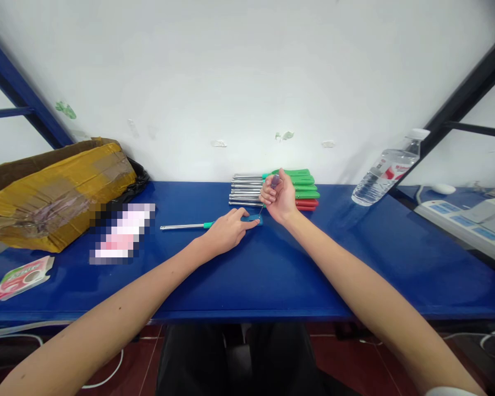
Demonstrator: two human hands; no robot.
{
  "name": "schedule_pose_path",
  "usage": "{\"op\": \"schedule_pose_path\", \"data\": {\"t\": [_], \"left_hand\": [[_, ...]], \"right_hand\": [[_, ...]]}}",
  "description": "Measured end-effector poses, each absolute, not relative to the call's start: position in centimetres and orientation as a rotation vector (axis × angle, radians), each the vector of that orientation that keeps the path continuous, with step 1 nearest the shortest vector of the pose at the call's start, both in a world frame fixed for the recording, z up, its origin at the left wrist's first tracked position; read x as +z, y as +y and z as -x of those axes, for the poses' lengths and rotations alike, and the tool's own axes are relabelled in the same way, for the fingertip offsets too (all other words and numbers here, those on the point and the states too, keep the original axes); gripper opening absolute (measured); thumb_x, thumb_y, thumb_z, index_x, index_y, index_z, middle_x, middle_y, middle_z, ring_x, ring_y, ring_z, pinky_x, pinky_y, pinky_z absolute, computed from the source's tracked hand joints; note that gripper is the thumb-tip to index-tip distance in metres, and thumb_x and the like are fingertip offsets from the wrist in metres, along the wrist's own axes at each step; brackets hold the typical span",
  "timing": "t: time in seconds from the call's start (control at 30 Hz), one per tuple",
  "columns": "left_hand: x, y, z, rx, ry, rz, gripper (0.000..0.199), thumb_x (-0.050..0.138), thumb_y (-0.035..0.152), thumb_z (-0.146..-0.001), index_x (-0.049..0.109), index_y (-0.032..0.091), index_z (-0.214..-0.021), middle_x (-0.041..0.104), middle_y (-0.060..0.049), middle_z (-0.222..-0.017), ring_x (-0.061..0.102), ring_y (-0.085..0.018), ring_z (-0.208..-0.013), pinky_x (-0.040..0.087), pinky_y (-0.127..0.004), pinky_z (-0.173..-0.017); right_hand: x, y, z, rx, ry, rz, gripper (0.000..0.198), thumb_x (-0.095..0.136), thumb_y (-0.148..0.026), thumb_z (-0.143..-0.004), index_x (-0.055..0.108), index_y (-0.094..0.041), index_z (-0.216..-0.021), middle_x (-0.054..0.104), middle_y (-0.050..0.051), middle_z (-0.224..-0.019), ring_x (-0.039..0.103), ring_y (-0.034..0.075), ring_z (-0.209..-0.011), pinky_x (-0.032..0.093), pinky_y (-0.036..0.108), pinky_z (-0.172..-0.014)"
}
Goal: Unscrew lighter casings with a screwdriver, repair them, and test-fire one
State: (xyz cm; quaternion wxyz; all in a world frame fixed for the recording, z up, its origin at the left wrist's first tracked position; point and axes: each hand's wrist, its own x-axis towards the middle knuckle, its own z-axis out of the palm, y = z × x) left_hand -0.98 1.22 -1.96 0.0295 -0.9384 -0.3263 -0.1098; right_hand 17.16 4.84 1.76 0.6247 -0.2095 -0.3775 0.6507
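My left hand (230, 230) presses on the blue plastic end of a shiny metal rod (183, 226) with a green collar, lying flat on the table. Its fingers close about the blue part (253, 219) and hide some of it. In my right hand (281, 199) is a screwdriver (275, 181) with a dark purple, see-through handle. The thin shaft slants down to the blue end; whether its tip touches there I cannot tell. Just behind my right hand lies a stack of similar metal rods (244, 190) with green and red plastic ends, partly covered by that hand.
The blue table (272, 275) runs up to a white wall. A taped cardboard box (66, 192) and a pink-and-green card (23, 278) are at the left, beside a pixelated patch. At the right are a tilted water bottle (385, 170) and a white power strip (470, 223).
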Motion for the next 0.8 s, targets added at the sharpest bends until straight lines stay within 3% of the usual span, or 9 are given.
{"op": "schedule_pose_path", "data": {"t": [0.37, 0.57, 0.7, 0.8], "left_hand": [[-1.98, 1.15, 1.01, -0.391, -1.016, 2.919, 0.048, 0.041, 0.009, -0.093, 0.058, 0.025, -0.136, 0.055, -0.012, -0.126, 0.061, -0.023, -0.108, 0.050, -0.038, -0.095], [-2.23, 1.24, 0.91, -0.356, -0.965, 2.899, 0.050, 0.044, 0.006, -0.091, 0.055, 0.022, -0.137, 0.053, -0.013, -0.142, 0.050, -0.026, -0.132, 0.041, -0.044, -0.109], [-2.33, 1.31, 0.82, -0.351, -0.976, 2.913, 0.048, 0.044, 0.007, -0.092, 0.056, 0.019, -0.136, 0.052, -0.015, -0.143, 0.048, -0.026, -0.134, 0.039, -0.045, -0.111], [-2.27, 1.12, 0.63, -0.395, -0.995, 2.915, 0.041, 0.045, 0.019, -0.096, 0.058, 0.018, -0.135, 0.052, -0.017, -0.143, 0.050, -0.028, -0.132, 0.039, -0.047, -0.110]], "right_hand": [[1.99, 4.64, -17.06, 1.461, -0.910, 0.530, 0.052, 0.054, -0.064, -0.085, 0.048, -0.020, -0.058, 0.020, -0.010, -0.045, 0.015, 0.005, -0.037, 0.020, 0.018, -0.035], [1.68, 4.75, -17.04, 1.490, -0.924, 0.460, 0.048, 0.058, -0.059, -0.085, 0.049, -0.020, -0.059, 0.021, -0.010, -0.044, 0.015, 0.004, -0.037, 0.020, 0.016, -0.035], [1.76, 4.70, -17.06, 1.497, -0.917, 0.493, 0.049, 0.058, -0.061, -0.085, 0.047, -0.020, -0.059, 0.022, -0.010, -0.044, 0.016, 0.005, -0.036, 0.021, 0.016, -0.034], [1.85, 4.65, -17.03, 1.489, -0.924, 0.527, 0.050, 0.057, -0.061, -0.085, 0.048, -0.020, -0.058, 0.022, -0.010, -0.044, 0.016, 0.005, -0.037, 0.021, 0.016, -0.035]]}}
